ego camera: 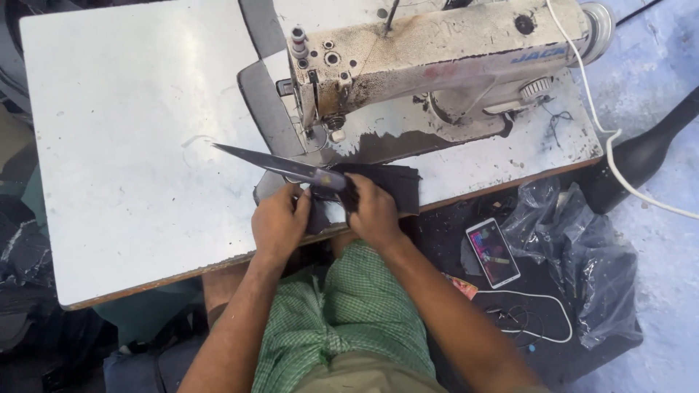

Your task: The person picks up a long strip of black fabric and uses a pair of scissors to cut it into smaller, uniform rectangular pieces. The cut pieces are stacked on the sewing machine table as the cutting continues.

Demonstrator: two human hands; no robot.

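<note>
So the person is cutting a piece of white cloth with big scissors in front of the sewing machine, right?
Not quite: the cloth is black, not white, as the head view shows. The rest holds: the right hand works the big scissors and the left hand steadies the cloth before the sewing machine.

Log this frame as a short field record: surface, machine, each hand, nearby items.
surface: white table, worn front edge
machine: grimy white sewing machine
right hand: grips large scissors, blades pointing left
left hand: on dark fabric at table edge
nearby: phone with lit screen, white cable, grey plastic bag, all to the right
</note>
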